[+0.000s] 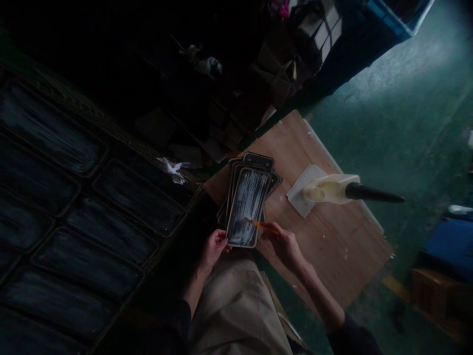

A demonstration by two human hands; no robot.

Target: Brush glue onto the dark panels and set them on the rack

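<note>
My left hand (213, 248) grips the near left corner of the top dark rectangular panel (247, 207), which is streaked with white glue and lies on a stack of similar panels (258, 162). My right hand (284, 243) is closed on an orange-handled brush (263, 226), whose tip touches the lower part of that panel. The stack rests on a small wooden board table (332, 236).
A cream glue bottle with a long black nozzle (340, 190) lies on a white sheet (301, 192) on the table. Several glue-streaked panels (92, 217) are laid out in rows at left. Cardboard boxes (284, 74) are stacked behind. Green floor at right.
</note>
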